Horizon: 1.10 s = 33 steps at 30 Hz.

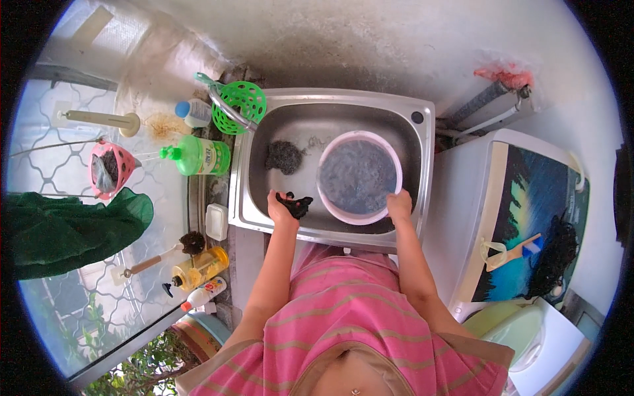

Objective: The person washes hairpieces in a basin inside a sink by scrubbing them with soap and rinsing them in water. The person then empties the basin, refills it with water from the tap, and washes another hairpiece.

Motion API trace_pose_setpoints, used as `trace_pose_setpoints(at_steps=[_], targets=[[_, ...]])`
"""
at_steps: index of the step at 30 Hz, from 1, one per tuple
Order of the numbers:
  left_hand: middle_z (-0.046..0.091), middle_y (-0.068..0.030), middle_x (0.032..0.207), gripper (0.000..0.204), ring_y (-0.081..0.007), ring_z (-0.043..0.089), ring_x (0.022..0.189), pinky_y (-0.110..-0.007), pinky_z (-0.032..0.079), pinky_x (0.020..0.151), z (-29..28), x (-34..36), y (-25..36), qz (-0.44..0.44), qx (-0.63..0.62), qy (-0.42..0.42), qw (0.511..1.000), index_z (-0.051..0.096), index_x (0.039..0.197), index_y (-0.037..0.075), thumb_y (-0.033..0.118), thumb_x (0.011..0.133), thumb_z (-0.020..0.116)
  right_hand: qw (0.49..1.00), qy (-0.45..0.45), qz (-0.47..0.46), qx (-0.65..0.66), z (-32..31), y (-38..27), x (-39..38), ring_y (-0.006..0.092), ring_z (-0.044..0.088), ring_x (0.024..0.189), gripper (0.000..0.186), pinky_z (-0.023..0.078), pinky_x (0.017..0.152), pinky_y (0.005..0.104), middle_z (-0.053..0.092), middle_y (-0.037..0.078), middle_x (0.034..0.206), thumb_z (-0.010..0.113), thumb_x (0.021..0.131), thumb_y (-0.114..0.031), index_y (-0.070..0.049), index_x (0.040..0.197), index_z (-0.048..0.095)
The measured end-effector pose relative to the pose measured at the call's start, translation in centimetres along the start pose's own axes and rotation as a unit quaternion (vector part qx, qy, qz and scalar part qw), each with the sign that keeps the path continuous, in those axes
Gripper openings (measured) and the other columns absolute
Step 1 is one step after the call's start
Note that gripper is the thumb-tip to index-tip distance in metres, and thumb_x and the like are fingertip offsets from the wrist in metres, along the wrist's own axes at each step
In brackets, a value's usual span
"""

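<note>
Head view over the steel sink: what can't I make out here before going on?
- Dark crumpled item in the left hand: too small and dark to identify.
- Round pink plastic basin: murky water hides what lies inside.
- Right hand on the basin rim: its fingertips are out of sight over the edge.
- Steel sink: the drain is not visible; the basin covers much of the floor.

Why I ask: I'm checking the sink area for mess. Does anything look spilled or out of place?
Nothing looks spilled. The one oddity: a dark scouring wad lies loose on the sink floor beside the water-filled pink basin, not stored away.
</note>
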<state>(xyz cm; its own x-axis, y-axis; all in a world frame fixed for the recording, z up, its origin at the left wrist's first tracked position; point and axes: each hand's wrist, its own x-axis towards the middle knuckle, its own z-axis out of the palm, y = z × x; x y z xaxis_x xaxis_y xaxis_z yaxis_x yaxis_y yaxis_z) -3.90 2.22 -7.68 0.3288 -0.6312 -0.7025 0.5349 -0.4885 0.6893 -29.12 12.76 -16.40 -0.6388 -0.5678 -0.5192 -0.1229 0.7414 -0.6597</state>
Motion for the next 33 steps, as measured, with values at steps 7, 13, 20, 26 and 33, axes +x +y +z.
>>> trace_pose_setpoints(at_steps=[7,13,20,26,33], targets=[[0.043,-0.0028,0.065,0.032,-0.0167,0.044,0.063,-0.033,0.037,0.055,0.9,0.0,0.1,-0.005,0.014,-0.014,1.0,0.04,0.068,0.013,0.038,0.087,0.042,0.985,0.027,-0.076,-0.152,-2.0,-2.7,-0.9,0.0406,0.06,0.08,0.028,0.047,0.072,0.0462,0.061,0.026,0.082,0.055,0.074,-0.013,0.005,0.095,0.061],[0.043,-0.002,0.066,0.031,-0.0168,0.043,0.063,-0.033,0.036,0.054,0.8,0.6,-0.1,-0.014,0.006,-0.002,1.0,0.041,0.068,0.013,0.038,0.086,0.046,0.97,0.002,-0.111,-0.215,-2.3,-4.9,-1.8,0.0387,0.061,0.076,0.051,0.049,0.069,0.0458,0.061,0.025,0.08,0.053,0.076,-0.015,-0.003,0.125,0.045],[0.042,-0.0006,0.067,0.029,-0.0165,0.043,0.064,-0.034,0.036,0.055,0.1,1.2,-0.9,-0.028,-0.001,-0.004,1.0,0.041,0.07,0.013,0.037,0.085,0.047,0.959,-0.012,-0.131,-0.251,-1.9,-5.4,-2.7,0.0373,0.061,0.073,0.057,0.05,0.067,0.0448,0.061,0.022,0.079,0.053,0.076,-0.014,-0.007,0.131,0.039],[0.042,-0.0012,0.066,0.031,-0.0167,0.043,0.063,-0.034,0.036,0.056,-1.1,2.5,-1.9,-0.053,-0.034,-0.014,0.998,0.041,0.068,0.014,0.038,0.086,0.046,0.943,0.008,-0.227,-0.245,-0.9,-5.5,-3.6,0.0388,0.06,0.071,0.06,0.05,0.068,0.0435,0.058,0.023,0.099,0.053,0.072,-0.009,-0.012,0.131,0.04],[0.041,0.0003,0.064,0.029,-0.0168,0.039,0.06,-0.036,0.035,0.056,0.0,-0.8,-0.9,-0.038,-0.016,-0.008,0.999,0.038,0.067,0.014,0.033,0.089,0.043,0.915,0.055,-0.265,-0.298,-1.0,-4.9,-4.0,0.0376,0.062,0.067,0.067,0.052,0.063,0.0422,0.046,0.019,0.126,0.053,0.07,-0.005,-0.018,0.134,0.036]])
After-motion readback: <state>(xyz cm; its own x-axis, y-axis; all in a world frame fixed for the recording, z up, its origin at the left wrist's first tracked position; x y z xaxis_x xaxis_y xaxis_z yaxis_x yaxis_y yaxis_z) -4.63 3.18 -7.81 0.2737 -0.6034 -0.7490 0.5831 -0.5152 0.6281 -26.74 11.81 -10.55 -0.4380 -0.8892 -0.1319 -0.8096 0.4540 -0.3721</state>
